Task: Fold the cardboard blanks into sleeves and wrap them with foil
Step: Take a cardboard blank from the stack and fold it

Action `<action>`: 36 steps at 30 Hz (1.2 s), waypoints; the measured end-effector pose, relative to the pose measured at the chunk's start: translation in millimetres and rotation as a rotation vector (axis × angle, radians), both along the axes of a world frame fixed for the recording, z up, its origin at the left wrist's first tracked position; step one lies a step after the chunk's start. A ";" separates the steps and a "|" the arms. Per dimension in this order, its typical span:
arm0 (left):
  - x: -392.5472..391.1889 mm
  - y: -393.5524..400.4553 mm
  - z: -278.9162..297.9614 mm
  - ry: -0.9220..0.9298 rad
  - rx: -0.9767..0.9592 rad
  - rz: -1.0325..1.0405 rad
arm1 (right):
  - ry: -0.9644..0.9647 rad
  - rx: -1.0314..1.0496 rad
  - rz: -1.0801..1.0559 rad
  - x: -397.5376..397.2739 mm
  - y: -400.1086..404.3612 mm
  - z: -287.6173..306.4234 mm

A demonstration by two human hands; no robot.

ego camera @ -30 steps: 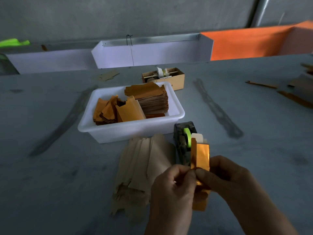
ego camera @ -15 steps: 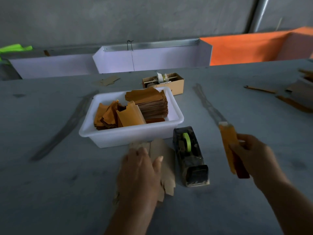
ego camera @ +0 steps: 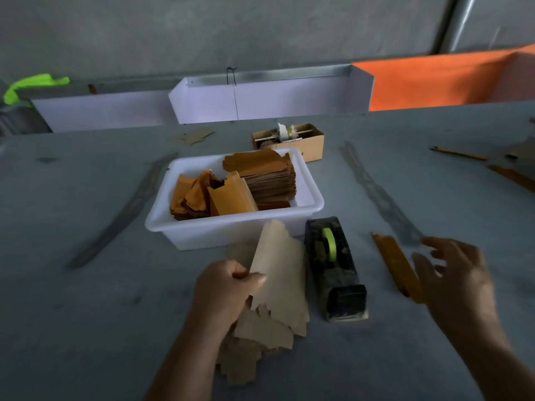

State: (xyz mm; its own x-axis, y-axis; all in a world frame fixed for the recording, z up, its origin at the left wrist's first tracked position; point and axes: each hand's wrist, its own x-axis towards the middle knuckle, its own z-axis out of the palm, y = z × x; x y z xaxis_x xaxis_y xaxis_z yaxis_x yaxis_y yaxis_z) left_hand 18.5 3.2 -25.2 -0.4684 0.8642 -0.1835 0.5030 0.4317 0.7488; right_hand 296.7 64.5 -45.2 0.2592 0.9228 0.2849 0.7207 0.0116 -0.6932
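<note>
left hand [ego camera: 223, 287] pinching top cardboard blank [ego camera: 279, 273] off pile, right hand [ego camera: 454, 273] empty, fingers loose. next: fold into sleeve, needs both hands.

The left hand [ego camera: 224, 287] is pinching a matt, pale brown cardboard blank [ego camera: 279, 280] with ragged notched edges. Beyond it, a smooth white plastic tub [ego camera: 231, 231] is holding shiny orange foil pieces [ego camera: 231, 195]. Beside the right hand [ego camera: 454, 273], a glossy orange foil-wrapped sleeve [ego camera: 398, 264] is lying on the matt grey tabletop [ego camera: 86, 299].
</note>
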 end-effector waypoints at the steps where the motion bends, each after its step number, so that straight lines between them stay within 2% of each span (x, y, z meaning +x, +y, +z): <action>1: -4.7 -3.9 1.9 -0.138 0.018 0.011 | 0.038 0.076 0.020 -3.4 -11.9 9.9; 3: -9.1 -13.1 5.2 -0.355 0.059 0.027 | 0.129 0.185 0.088 -16.2 -39.7 30.6; 5: -8.0 -23.7 9.9 -0.547 0.132 0.039 | 0.212 0.198 0.171 -34.2 -64.8 42.9; 8: -1.3 -41.2 19.0 -0.807 0.217 -0.021 | 0.385 0.053 0.311 -65.5 -92.9 46.8; 10: 4.4 -49.2 21.2 -0.900 0.248 -0.064 | 0.482 -0.100 0.401 -82.1 -100.3 46.4; 14: 13.2 -55.1 16.7 -0.851 0.259 -0.107 | 0.883 -0.450 0.454 -93.8 -95.4 42.8; 18: 20.3 -55.4 16.0 -0.793 0.202 -0.188 | 0.990 -0.551 0.481 -96.9 -93.0 39.8; 20: 25.0 -54.2 17.7 -0.739 0.190 -0.167 | 1.025 -0.602 0.504 -96.9 -94.2 38.7; 23: 31.5 -52.0 20.4 -0.700 0.173 -0.105 | 1.040 -0.619 0.480 -94.3 -95.8 38.0; 25: 35.5 -51.5 21.7 -0.691 0.151 -0.108 | 0.959 -0.591 0.458 -92.1 -96.5 39.3; 28: 42.0 -51.0 21.3 -0.675 0.145 -0.089 | 0.713 -0.469 0.402 -90.5 -98.2 39.8; 30: 47.3 -50.7 20.0 -0.661 0.170 -0.048 | 0.447 -0.320 0.324 -92.8 -101.9 38.4; 32: 51.5 -50.9 17.4 -0.598 0.201 -0.027 | 0.281 -0.162 0.303 -97.4 -106.7 37.6; 34: 52.4 -51.2 15.4 -0.554 0.223 -0.038 | 0.276 -0.096 0.330 -100.3 -108.5 32.3; 36: 50.6 -51.3 14.4 -0.561 0.234 -0.028 | 0.481 -0.121 0.287 -101.1 -106.1 28.7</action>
State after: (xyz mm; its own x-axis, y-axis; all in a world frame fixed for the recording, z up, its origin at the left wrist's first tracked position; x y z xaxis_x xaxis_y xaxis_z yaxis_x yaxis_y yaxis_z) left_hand 69.2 -48.0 -10.8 -0.3315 0.9222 -0.1993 0.0129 0.2157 0.9764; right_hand 195.6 -41.7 -16.5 0.0678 0.9941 0.0844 0.3032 0.0601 -0.9510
